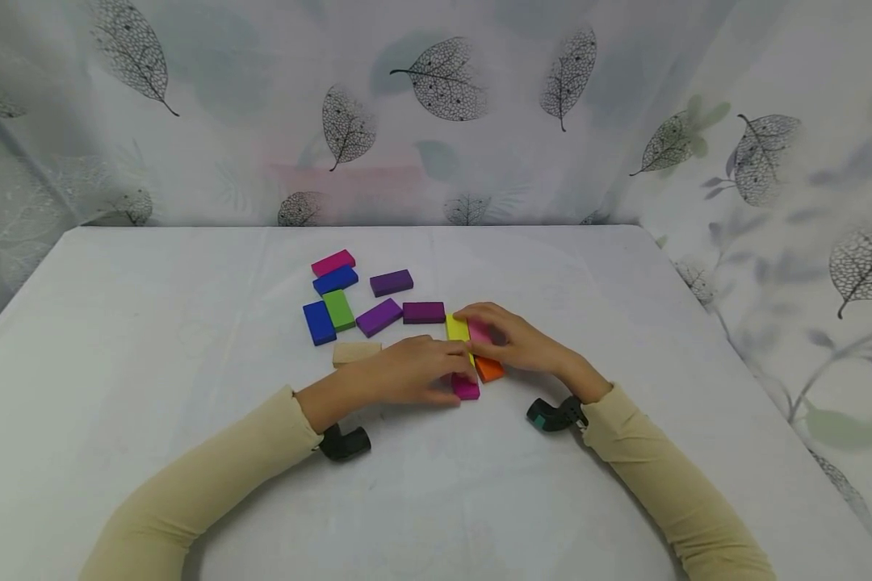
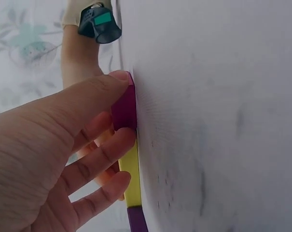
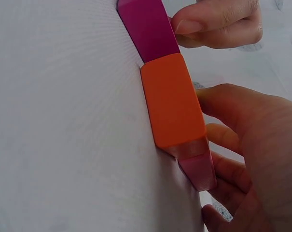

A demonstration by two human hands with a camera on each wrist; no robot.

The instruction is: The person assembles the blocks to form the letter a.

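Observation:
In the head view my left hand reaches in from the left. Its thumb and a finger pinch a magenta block, which lies flat on the table; the left wrist view shows the thumb at the block's near end. Across from it my right hand arches over a yellow block and a pink block, fingertips at the yellow one. Whether it grips either cannot be made out. An orange block sits close by the right thumb, touching the magenta block's end in the right wrist view.
A crooked chain of flat blocks runs left: a purple block, a violet block, a green block, two blue blocks and a crimson block. A dark purple block lies apart. The plain wooden block is partly behind the left wrist.

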